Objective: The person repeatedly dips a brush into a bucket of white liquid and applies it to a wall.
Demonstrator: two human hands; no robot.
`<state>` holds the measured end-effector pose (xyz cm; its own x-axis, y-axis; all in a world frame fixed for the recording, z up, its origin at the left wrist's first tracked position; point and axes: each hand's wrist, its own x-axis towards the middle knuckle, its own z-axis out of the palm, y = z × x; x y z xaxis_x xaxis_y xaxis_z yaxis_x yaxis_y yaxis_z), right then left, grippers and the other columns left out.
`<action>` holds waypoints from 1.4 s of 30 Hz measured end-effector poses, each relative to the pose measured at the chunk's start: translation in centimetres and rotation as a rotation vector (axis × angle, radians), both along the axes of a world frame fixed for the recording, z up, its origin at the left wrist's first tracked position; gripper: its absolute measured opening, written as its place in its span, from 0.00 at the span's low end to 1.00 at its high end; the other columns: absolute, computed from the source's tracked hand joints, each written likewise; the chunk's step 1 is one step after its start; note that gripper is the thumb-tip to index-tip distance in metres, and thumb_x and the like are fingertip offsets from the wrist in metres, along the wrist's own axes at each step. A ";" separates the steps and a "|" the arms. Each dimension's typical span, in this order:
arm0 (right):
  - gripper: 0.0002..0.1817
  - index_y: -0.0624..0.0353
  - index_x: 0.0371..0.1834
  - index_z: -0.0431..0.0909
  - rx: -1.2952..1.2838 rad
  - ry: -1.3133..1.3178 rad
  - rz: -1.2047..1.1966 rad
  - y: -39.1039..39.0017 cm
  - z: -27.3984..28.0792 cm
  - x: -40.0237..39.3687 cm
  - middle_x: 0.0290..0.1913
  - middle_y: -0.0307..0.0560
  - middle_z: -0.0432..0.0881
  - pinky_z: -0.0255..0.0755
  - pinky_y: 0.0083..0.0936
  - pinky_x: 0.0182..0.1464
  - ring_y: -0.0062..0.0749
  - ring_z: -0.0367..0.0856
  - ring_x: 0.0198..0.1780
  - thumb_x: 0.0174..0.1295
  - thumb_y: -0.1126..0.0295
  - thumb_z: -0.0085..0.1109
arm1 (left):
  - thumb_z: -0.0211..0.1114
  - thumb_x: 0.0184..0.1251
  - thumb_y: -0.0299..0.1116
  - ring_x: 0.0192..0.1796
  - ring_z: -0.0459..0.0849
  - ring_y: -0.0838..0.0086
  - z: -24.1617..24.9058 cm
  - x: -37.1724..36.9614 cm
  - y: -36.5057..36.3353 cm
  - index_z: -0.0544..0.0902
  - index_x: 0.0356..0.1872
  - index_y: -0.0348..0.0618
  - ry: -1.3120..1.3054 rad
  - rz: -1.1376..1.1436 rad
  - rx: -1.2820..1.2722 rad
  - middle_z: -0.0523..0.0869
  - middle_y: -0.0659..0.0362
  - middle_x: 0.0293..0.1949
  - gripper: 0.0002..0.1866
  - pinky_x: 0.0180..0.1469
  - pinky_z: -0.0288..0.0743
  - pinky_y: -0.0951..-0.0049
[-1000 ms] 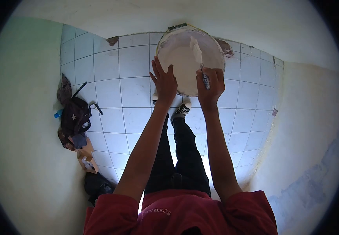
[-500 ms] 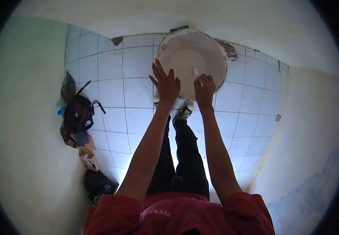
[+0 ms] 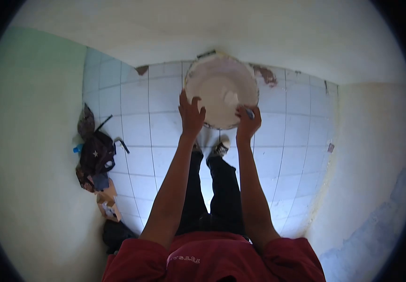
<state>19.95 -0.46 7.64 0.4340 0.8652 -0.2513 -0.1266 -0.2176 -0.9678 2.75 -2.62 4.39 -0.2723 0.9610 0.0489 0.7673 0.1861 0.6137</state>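
Observation:
A large round bucket (image 3: 219, 68) with pale, paint-like contents is in front of me at the top centre. My left hand (image 3: 192, 115), fingers spread, is at the bucket's near left rim and holds nothing. My right hand (image 3: 249, 121) is closed around the handle of a brush or scraper (image 3: 231, 97) at the near right rim. The tool's pale head is over the contents inside the bucket; its exact shape is hard to make out.
White floor tiles (image 3: 167, 129) lie beneath. Along the left wall are a dark backpack (image 3: 97, 152), an open cardboard box (image 3: 109, 207) and a black bag (image 3: 116, 234). My shoe (image 3: 221, 147) is just below the bucket. Walls rise ahead and on both sides.
The bucket, floor and bags appear lower in the view. My right hand has turned, and the tool's head now shows broader. My left hand stays spread by the rim.

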 end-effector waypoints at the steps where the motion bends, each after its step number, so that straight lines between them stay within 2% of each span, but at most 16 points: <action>1: 0.07 0.63 0.35 0.76 -0.051 0.183 -0.090 -0.2 1.0 0.2 0.30 0.48 0.81 0.83 0.27 0.37 0.34 0.84 0.31 0.55 0.81 0.64 | 0.66 0.57 0.27 0.72 0.54 0.38 0.6 -0.2 -0.2 0.75 0.50 0.43 -0.072 0.031 0.076 0.55 0.37 0.70 0.18 0.70 0.56 0.43; 3: 0.08 0.62 0.37 0.76 -0.115 0.483 -0.203 -1.1 2.3 1.4 0.31 0.49 0.82 0.84 0.31 0.40 0.36 0.84 0.33 0.55 0.81 0.63 | 0.65 0.57 0.26 0.68 0.62 0.44 3.8 0.1 -0.8 0.74 0.49 0.42 -0.206 0.084 0.073 0.66 0.43 0.63 0.18 0.69 0.59 0.52; 4: 0.09 0.62 0.38 0.76 -0.126 0.596 -0.231 -1.6 2.6 2.1 0.32 0.49 0.83 0.85 0.32 0.40 0.36 0.85 0.33 0.56 0.81 0.63 | 0.64 0.57 0.25 0.66 0.65 0.47 4.8 -0.3 -1.1 0.75 0.48 0.42 -0.201 0.024 0.123 0.70 0.45 0.59 0.17 0.68 0.60 0.53; 7: 0.07 0.63 0.37 0.77 -0.058 0.673 -0.203 -2.9 4.0 3.8 0.34 0.50 0.83 0.85 0.36 0.43 0.39 0.85 0.35 0.57 0.80 0.63 | 0.63 0.59 0.24 0.59 0.74 0.54 7.4 -0.3 -2.2 0.78 0.45 0.40 -0.270 -0.024 0.232 0.80 0.50 0.47 0.13 0.64 0.65 0.57; 9: 0.08 0.64 0.39 0.78 -0.033 0.726 -0.181 -3.4 6.4 5.1 0.35 0.51 0.83 0.85 0.38 0.45 0.41 0.85 0.37 0.57 0.79 0.62 | 0.63 0.61 0.25 0.52 0.79 0.57 7.7 0.2 -2.8 0.80 0.44 0.39 -0.347 -0.010 0.259 0.82 0.51 0.43 0.10 0.58 0.71 0.61; 11: 0.09 0.66 0.42 0.78 -0.004 0.771 -0.169 -3.7 8.0 5.3 0.36 0.51 0.83 0.84 0.39 0.47 0.43 0.86 0.38 0.58 0.78 0.62 | 0.62 0.64 0.27 0.47 0.82 0.66 9.0 1.2 -2.9 0.80 0.44 0.38 -0.665 0.099 0.175 0.84 0.54 0.41 0.09 0.51 0.74 0.68; 12: 0.10 0.67 0.43 0.78 0.023 0.775 -0.163 -3.7 8.1 5.2 0.36 0.52 0.83 0.84 0.40 0.48 0.44 0.86 0.39 0.58 0.78 0.62 | 0.63 0.66 0.28 0.45 0.81 0.72 8.7 1.7 -3.0 0.80 0.44 0.38 -0.838 0.188 0.095 0.84 0.57 0.40 0.09 0.47 0.74 0.74; 15: 0.11 0.68 0.43 0.78 0.047 0.797 -0.190 -4.1 8.3 5.2 0.38 0.53 0.83 0.84 0.40 0.49 0.45 0.86 0.40 0.58 0.78 0.63 | 0.59 0.72 0.39 0.28 0.74 0.81 9.7 3.2 -4.3 0.80 0.39 0.41 -1.052 0.227 -0.058 0.80 0.62 0.30 0.11 0.28 0.69 0.77; 16: 0.10 0.68 0.42 0.78 0.028 0.803 -0.210 -4.2 8.6 5.2 0.38 0.54 0.83 0.84 0.40 0.50 0.45 0.86 0.40 0.58 0.78 0.63 | 0.58 0.71 0.40 0.28 0.75 0.80 9.7 3.4 -4.6 0.80 0.40 0.42 -0.992 0.203 -0.155 0.80 0.63 0.31 0.11 0.27 0.69 0.77; 18: 0.09 0.68 0.41 0.77 0.033 0.828 -0.233 -4.7 9.7 4.8 0.37 0.54 0.83 0.84 0.40 0.49 0.45 0.86 0.40 0.58 0.79 0.63 | 0.57 0.70 0.35 0.35 0.83 0.77 11.2 4.0 -5.5 0.80 0.42 0.42 -1.072 0.150 -0.177 0.84 0.61 0.35 0.08 0.30 0.72 0.77; 20: 0.08 0.69 0.40 0.77 0.020 0.839 -0.253 -4.7 10.7 4.9 0.37 0.55 0.83 0.84 0.40 0.49 0.45 0.86 0.39 0.58 0.80 0.63 | 0.56 0.71 0.36 0.42 0.84 0.74 12.5 3.8 -5.9 0.78 0.48 0.46 -1.106 0.072 -0.284 0.84 0.60 0.41 0.10 0.39 0.76 0.73; 27: 0.06 0.72 0.38 0.77 0.087 0.928 -0.175 -3.4 13.0 4.1 0.36 0.57 0.83 0.84 0.38 0.50 0.46 0.85 0.41 0.58 0.81 0.59 | 0.58 0.71 0.37 0.45 0.85 0.71 16.8 2.0 -4.4 0.77 0.48 0.49 -1.108 -0.072 -0.258 0.85 0.59 0.42 0.10 0.43 0.76 0.71; 28: 0.06 0.72 0.37 0.78 0.089 0.943 -0.187 -3.2 14.2 4.1 0.36 0.57 0.83 0.84 0.38 0.50 0.46 0.85 0.41 0.58 0.81 0.60 | 0.55 0.68 0.30 0.42 0.85 0.74 19.3 2.2 -4.3 0.77 0.47 0.47 -1.122 -0.028 -0.278 0.85 0.61 0.40 0.09 0.41 0.73 0.72; 31: 0.05 0.69 0.37 0.78 0.164 0.925 -0.185 -3.4 15.5 4.1 0.36 0.55 0.84 0.84 0.38 0.50 0.45 0.86 0.39 0.58 0.81 0.61 | 0.57 0.73 0.42 0.45 0.83 0.73 20.7 1.6 -3.4 0.77 0.46 0.49 -1.153 -0.052 -0.196 0.84 0.61 0.42 0.11 0.45 0.74 0.69; 38: 0.04 0.69 0.37 0.79 0.199 0.948 -0.207 -3.1 20.1 4.9 0.37 0.53 0.84 0.83 0.36 0.52 0.44 0.85 0.42 0.59 0.80 0.61 | 0.59 0.69 0.42 0.50 0.81 0.68 22.8 2.5 -0.4 0.75 0.51 0.48 -1.335 -0.078 -0.202 0.81 0.59 0.46 0.15 0.51 0.73 0.63; 42: 0.06 0.70 0.37 0.77 0.240 1.009 -0.252 -2.4 21.7 5.8 0.36 0.53 0.82 0.83 0.38 0.53 0.45 0.85 0.42 0.58 0.81 0.61 | 0.59 0.68 0.40 0.50 0.81 0.67 23.3 4.3 1.4 0.76 0.50 0.49 -1.432 -0.076 -0.229 0.81 0.59 0.46 0.13 0.52 0.73 0.62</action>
